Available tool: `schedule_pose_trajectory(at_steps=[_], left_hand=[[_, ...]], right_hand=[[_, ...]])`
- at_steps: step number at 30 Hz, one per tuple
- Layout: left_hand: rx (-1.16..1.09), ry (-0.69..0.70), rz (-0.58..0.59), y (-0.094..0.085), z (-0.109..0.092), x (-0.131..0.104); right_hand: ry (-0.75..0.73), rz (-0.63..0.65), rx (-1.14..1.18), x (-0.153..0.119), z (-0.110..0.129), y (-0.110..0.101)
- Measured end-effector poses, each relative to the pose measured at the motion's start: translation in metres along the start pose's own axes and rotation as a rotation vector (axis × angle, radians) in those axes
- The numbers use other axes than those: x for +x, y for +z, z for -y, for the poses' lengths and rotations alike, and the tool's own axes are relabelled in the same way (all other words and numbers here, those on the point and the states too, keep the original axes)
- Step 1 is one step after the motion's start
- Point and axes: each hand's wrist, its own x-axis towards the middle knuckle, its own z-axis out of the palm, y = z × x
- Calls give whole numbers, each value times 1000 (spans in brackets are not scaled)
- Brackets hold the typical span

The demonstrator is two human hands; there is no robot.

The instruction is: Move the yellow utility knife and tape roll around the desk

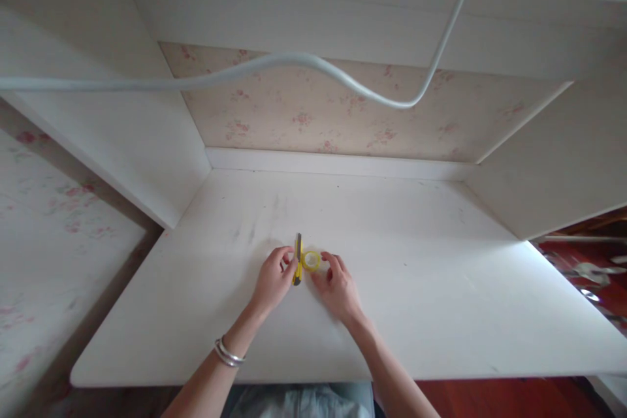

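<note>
A yellow utility knife [298, 255] with a grey and black strip points away from me on the white desk [421, 313]. Along its left side is my left hand [275, 277], with thumb and fingertips curled against it. Close on the knife's right sits a small yellow roll of tape [311, 268], seen from above as a ring. My right hand [339, 289] rests at the tape's right, thumb and index finger bent and apart; whether they touch the ring is hard to tell. A silver bracelet [228, 353] circles my left wrist.
A white cable [294, 59] hangs across the upper view, nearer than the back wall. White side panels [112, 137] stand at both ends of the desk. Flowered wallpaper [304, 121] covers the back. The desk's rounded front corner [76, 375] is at lower left.
</note>
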Motion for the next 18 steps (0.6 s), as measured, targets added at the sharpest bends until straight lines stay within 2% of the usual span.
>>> schedule_pose_trajectory(at_steps=[4,9,18], left_hand=[[-72,-99,-16,4,10,1],[0,-68,58,6,9,3],[37,-48,98,6,9,-1]], right_hand=[[-36,39,-48,15,4,2],[-85,40,-112,19,1,8],[-99,28,-172,16,1,8]])
